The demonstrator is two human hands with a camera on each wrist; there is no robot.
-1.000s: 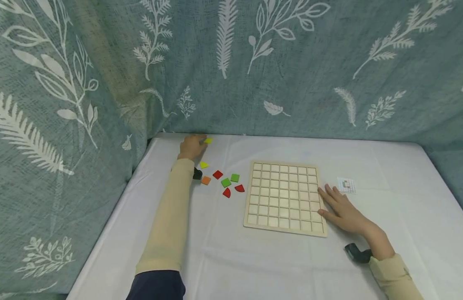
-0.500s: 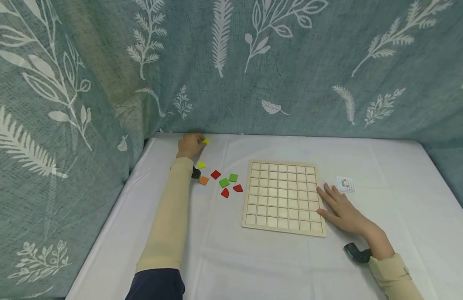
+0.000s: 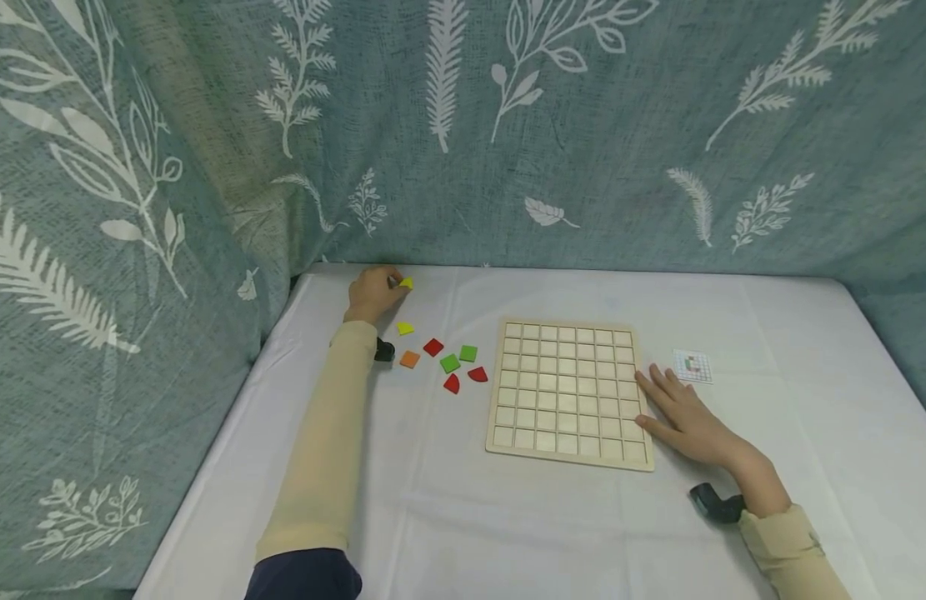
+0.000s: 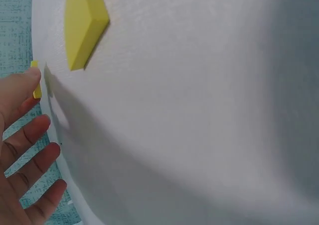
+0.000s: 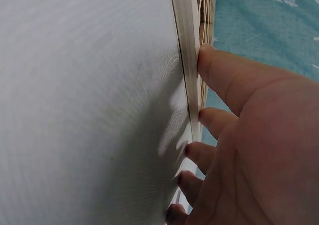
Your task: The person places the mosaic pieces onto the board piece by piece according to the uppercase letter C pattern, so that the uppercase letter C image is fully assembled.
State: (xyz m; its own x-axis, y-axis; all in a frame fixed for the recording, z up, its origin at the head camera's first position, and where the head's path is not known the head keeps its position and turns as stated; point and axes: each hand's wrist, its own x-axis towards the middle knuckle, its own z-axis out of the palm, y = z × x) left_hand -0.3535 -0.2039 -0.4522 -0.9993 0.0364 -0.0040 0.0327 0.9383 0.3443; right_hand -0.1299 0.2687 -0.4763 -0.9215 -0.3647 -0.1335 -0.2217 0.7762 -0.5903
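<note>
At the far left of the table, my left hand (image 3: pixel 372 293) pinches a small yellow tile (image 3: pixel 407 283) between thumb and index finger. The left wrist view shows this tile edge-on at the thumb tip (image 4: pixel 33 74), the other fingers spread apart. A second yellow tile (image 4: pixel 84 28), with one curved side, lies on the cloth nearby. My right hand (image 3: pixel 688 418) lies with fingers extended at the right edge of a wooden grid board (image 3: pixel 571 462). In the right wrist view its thumb and index fingertip touch the board's rim (image 5: pixel 188 51).
Between left arm and board lie an orange square (image 3: pixel 410 359), a red square (image 3: pixel 433 347), two green squares (image 3: pixel 468 353) and two red quarter-round tiles (image 3: pixel 478 375). A small pattern card (image 3: pixel 692 366) sits right of the board. A leaf-print curtain (image 3: pixel 463 167) hangs along the table's back edge.
My left hand has taken the far yellow tile into its pinch and drawn it slightly left. The right hand stays at the board's edge.
</note>
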